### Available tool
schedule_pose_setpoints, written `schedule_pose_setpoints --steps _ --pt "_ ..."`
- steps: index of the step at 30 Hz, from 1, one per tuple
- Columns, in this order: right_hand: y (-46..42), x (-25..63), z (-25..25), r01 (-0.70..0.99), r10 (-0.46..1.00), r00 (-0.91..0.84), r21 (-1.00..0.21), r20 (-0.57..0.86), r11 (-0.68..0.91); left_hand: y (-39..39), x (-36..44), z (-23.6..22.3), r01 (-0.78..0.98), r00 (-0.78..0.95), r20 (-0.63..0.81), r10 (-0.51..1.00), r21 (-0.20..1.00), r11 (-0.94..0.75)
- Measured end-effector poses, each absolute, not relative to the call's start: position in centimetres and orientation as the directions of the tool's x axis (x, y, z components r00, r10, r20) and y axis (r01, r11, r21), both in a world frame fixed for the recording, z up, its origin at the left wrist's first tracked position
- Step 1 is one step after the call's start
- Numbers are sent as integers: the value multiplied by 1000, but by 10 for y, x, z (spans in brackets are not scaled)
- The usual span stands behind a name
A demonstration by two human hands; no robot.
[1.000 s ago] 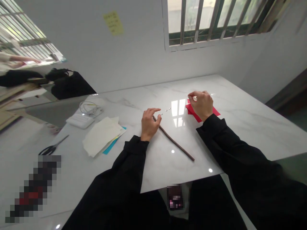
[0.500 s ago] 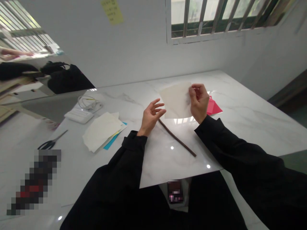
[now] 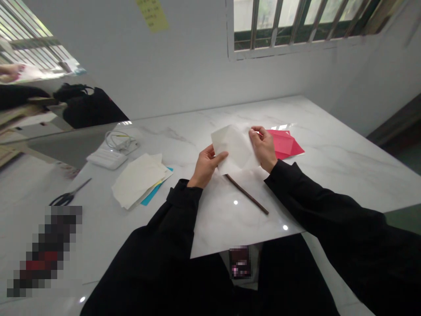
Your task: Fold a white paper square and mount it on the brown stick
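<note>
A sheet of thin white paper (image 3: 235, 151) is held up above the table between my two hands. My left hand (image 3: 207, 164) pinches its left edge, thumb in front and fingers behind. At the paper's right side, my right hand (image 3: 264, 147) is closed on the edge with thumb and fingertips. Below the paper a thin dark brown stick (image 3: 248, 195) lies slantwise on the table, its upper end hidden by the paper. Just past my right hand are red paper sheets (image 3: 284, 144), partly covered by the hand.
Left on the marble-patterned table (image 3: 342, 166) lie stacked cream papers (image 3: 136, 180) with a blue sheet (image 3: 151, 193) beneath, a white box (image 3: 107, 159) with a cable (image 3: 120, 140), and black-handled scissors (image 3: 69, 196). A blurred-out dark object (image 3: 46, 250) lies nearer. Another person's hand (image 3: 11, 72) shows far left.
My left hand has closed on the paper's left edge, where it was open beside it. My right hand and the paper have shifted left and slightly down, uncovering more red paper.
</note>
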State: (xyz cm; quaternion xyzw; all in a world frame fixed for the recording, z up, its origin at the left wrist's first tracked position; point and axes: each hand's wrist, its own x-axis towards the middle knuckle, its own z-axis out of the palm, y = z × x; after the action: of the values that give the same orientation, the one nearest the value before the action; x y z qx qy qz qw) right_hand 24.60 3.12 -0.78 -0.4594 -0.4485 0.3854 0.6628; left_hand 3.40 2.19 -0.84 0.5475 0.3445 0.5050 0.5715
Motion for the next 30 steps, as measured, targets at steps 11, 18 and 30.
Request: schedule_pose_setpoints --steps 11,18,30 --pt "15 236 -5 -239 999 -35 -971 -1 -9 29 23 -5 -288 -6 90 996 953 -88" --pt "17 234 -9 -246 993 -96 -965 -69 -91 27 22 2 -378 103 77 992 925 -32" --pt "15 230 3 -420 984 -28 -891 -176 -171 22 25 1 -331 206 100 973 943 -27"
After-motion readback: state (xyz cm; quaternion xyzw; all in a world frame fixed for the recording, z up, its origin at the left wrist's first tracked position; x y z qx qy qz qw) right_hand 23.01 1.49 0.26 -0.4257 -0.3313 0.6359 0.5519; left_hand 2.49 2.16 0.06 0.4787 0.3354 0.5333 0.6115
